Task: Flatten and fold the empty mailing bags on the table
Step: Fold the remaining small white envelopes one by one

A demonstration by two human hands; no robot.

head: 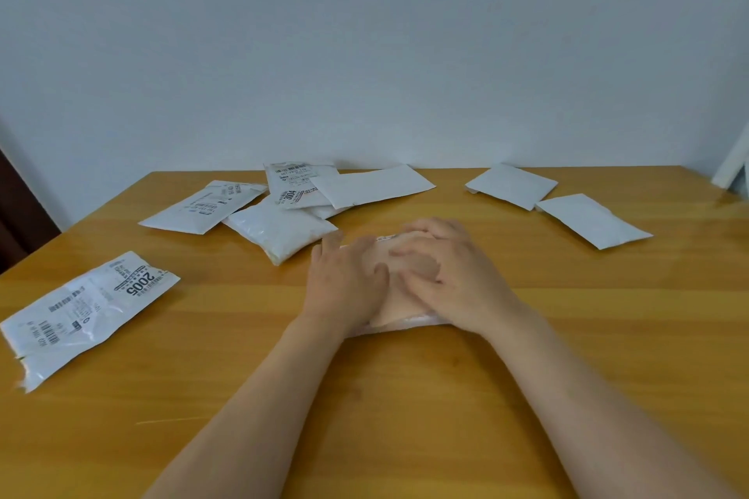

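Observation:
A folded white mailing bag (399, 323) lies on the wooden table (405, 397) in front of me, mostly covered by both hands. My left hand (344, 284) lies flat on its left part with fingers stretched forward. My right hand (450, 275) rests on its right part, fingers spread and pointing left, pressing down. Only the bag's near edge and a strip between my hands show.
A labelled bag (81, 316) lies at the near left. A pile of several bags (283, 211) sits at the back centre-left. Two plain white bags (511, 184) (591, 220) lie at the back right. The wall stands just behind the table.

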